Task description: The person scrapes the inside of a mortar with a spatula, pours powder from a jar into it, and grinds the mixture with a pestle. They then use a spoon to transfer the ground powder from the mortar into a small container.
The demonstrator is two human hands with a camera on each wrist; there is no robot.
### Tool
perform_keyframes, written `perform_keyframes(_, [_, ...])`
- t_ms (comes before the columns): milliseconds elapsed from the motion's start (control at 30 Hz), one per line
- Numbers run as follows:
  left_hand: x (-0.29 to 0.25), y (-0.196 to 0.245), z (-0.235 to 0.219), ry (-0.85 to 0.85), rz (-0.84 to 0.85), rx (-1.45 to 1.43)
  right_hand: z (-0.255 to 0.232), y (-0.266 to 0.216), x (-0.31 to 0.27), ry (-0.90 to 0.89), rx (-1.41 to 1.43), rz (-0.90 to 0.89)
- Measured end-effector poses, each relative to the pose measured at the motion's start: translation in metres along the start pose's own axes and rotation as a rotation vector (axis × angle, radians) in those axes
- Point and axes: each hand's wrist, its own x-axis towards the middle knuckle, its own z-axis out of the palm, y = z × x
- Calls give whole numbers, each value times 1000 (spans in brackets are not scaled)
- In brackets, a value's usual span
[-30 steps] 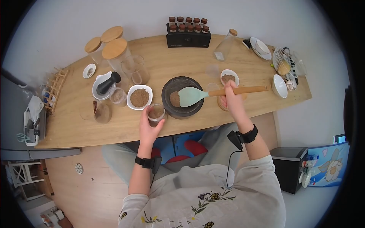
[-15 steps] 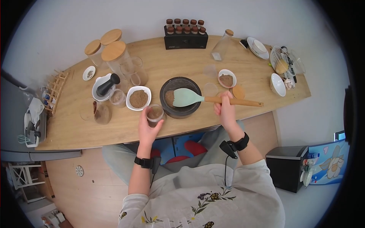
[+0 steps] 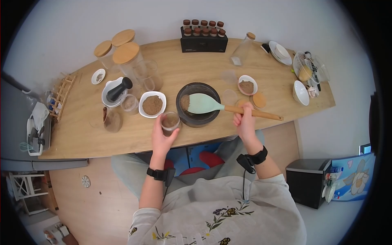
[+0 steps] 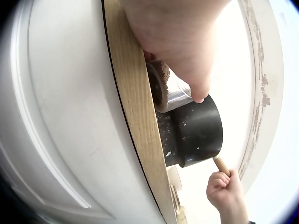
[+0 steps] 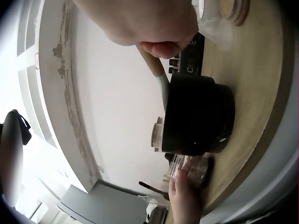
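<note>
My left hand (image 3: pixel 162 139) holds a small clear jar (image 3: pixel 170 121) of brown powder upright near the table's front edge, fingers and thumb around its sides. Just right of it stands a dark stone mortar (image 3: pixel 198 121). In my right hand (image 3: pixel 246 125) is the wooden handle (image 3: pixel 267 115) of a spatula, whose pale green head (image 3: pixel 203 103) lies over the mortar's opening, beside brown powder (image 3: pixel 185 103) inside. The left wrist view has the jar (image 4: pixel 180 93) beside the mortar (image 4: pixel 201 130); the right wrist view has the mortar's dark wall (image 5: pixel 191 114) below the right hand (image 5: pixel 149 21).
A square white bowl (image 3: pixel 141 107) of brown powder is left of the jar. Further left are a white bowl with a black pestle (image 3: pixel 119 90) and lidded glass jars (image 3: pixel 128 55). Behind stands a spice rack (image 3: pixel 204 44). Another powder bowl (image 3: pixel 255 83) and a wooden lid (image 3: pixel 259 100) are at right.
My right hand has moved left and nearer the front edge with the spatula, whose handle now slopes down toward its end. The left hand still holds the jar beside the mortar.
</note>
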Motion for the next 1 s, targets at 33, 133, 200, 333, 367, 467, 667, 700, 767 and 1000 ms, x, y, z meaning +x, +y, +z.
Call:
perform_keyframes(33, [0, 0, -1, -2, 0, 8, -4, 2, 2, -11, 14, 6])
perform_keyframes(133, [0, 3, -1, -7, -19, -18, -8, 4, 3, -28, 47, 4])
perform_keyframes(200, [1, 2, -1, -7, -9, -13, -10, 5, 3, -13, 70, 15])
perform_keyframes(333, [1, -1, -1, 2, 0, 2, -16, 4, 6, 17, 112, 44])
perform_keyframes(367, [1, -2, -1, 5, 7, 2, -17, 4, 6, 17, 121, 46])
perform_keyframes(467, [2, -2, -1, 10, 22, 5, -17, 0, 2, 0, 143, 71])
perform_keyframes(667, [2, 1, -4, -22, 2, 20, -7, -4, -7, -27, 117, 39])
perform_keyframes(700, [2, 2, -3, 4, 17, 19, -5, -4, -9, -45, 110, 39])
perform_keyframes(767, [2, 2, -3, 43, 38, 23, -1, -4, -13, -81, 96, 40])
perform_keyframes(1000, [1, 0, -4, 71, 68, 58, 12, 1, -21, -145, 65, 14])
